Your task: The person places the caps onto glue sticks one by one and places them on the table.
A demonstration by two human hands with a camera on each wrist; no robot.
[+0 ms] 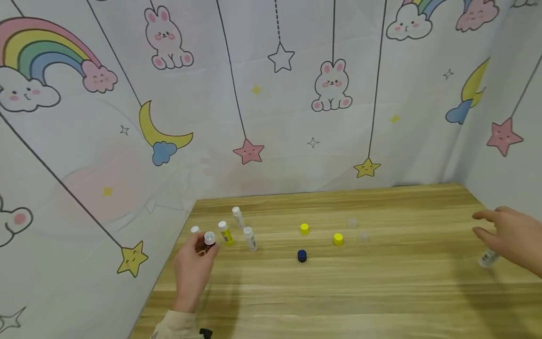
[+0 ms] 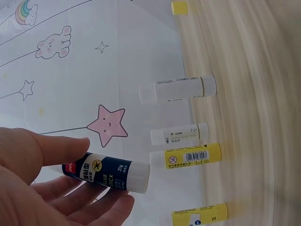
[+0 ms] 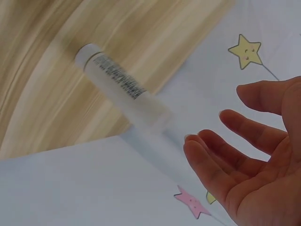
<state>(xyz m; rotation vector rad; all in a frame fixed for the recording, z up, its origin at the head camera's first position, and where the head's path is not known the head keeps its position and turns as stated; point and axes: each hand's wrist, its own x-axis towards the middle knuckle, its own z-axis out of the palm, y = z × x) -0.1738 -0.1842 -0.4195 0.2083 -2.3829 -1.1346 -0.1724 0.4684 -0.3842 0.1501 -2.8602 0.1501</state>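
Observation:
My left hand point(image 1: 194, 268) holds a navy glue stick point(image 2: 106, 173) between thumb and fingers, its bare white end point(image 1: 210, 238) turned up. Beside and beyond that hand several uncapped glue sticks stand upright, including a yellow one point(image 1: 227, 236), a nearer white one point(image 1: 251, 241) and a farther white one point(image 1: 239, 218). Another white top point(image 1: 195, 230) shows just behind the left hand, its body hidden in the head view. My right hand point(image 1: 512, 238), fingers loosely bent and holding nothing, hovers by a white glue stick point(image 3: 113, 84) at the table's right side.
Loose caps lie mid-table: one yellow cap point(image 1: 304, 229), another yellow cap point(image 1: 338, 239), a navy cap point(image 1: 302, 255), and two translucent caps, one farther back point(image 1: 352, 223). A patterned curtain point(image 1: 288, 117) encloses the wooden table point(image 1: 360, 292) at the back and sides.

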